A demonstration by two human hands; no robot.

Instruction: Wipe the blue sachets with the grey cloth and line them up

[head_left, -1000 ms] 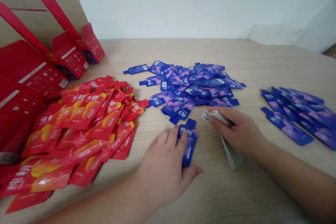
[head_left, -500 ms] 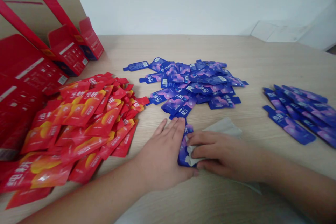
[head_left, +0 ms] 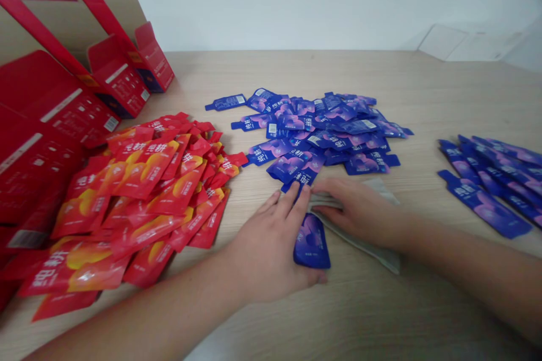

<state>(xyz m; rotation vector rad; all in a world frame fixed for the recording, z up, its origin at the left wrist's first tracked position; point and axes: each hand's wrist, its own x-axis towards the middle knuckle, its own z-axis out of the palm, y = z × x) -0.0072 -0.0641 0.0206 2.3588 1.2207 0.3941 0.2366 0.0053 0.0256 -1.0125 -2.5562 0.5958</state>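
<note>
A single blue sachet with a narrow neck (head_left: 312, 245) lies flat on the table between my hands. My left hand (head_left: 269, 245) rests over its left side, fingers stretched out and pressing near the neck, thumb by the bottom edge. A folded pale cloth (head_left: 359, 240) is gripped in my right hand (head_left: 359, 211), whose fingers bear on the sachet's upper part. The fingertips partly hide the neck. Just beyond, a pile of blue sachets (head_left: 334, 130) lies heaped, its nearest ones close to my left fingertips.
Red sachets (head_left: 144, 197) form a large heap on the left. Behind them stand red cartons (head_left: 118, 82) with open flaps, near a brown cardboard panel (head_left: 55, 17). More blue sachets (head_left: 486, 203) overlap in a row at the right. A white wall (head_left: 296, 0) borders the table's back.
My right hand with the cloth has moved up the sachet, from its lower part toward the neck, uncovering the bottom. My left hand stays over the sachet. The whole view has shifted slightly.
</note>
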